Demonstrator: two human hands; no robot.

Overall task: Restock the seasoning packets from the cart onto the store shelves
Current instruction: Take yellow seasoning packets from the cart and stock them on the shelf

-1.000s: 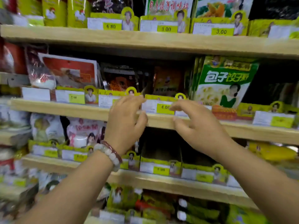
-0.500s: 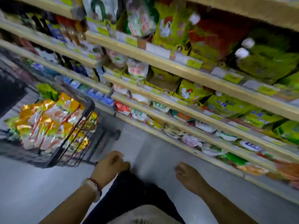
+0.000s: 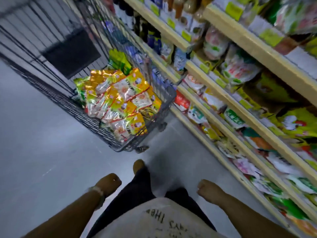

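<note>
A dark wire cart point(image 3: 159, 115) stands on the grey floor ahead of me, close against the shelves. A pile of shiny yellow and orange seasoning packets point(image 3: 120, 98) fills its near corner. My left hand point(image 3: 107, 183), with a bead bracelet at the wrist, hangs low at my side with fingers loosely curled and holds nothing. My right hand point(image 3: 206, 190) hangs at my other side, also loosely curled and empty. Both hands are well short of the cart. The wooden store shelves point(image 3: 228, 98) run along the right, packed with packets.
Several green packets point(image 3: 118, 60) stand behind the pile in the cart. Yellow price tags line the shelf edges. Grey floor point(image 3: 42, 143) lies open to the left of the cart. My dark trousers, a foot and white shirt fill the bottom middle.
A second ago both hands were up at a shelf edge. They have dropped to my sides, and my view has swung down and left toward the cart, which now sits nearer the middle.
</note>
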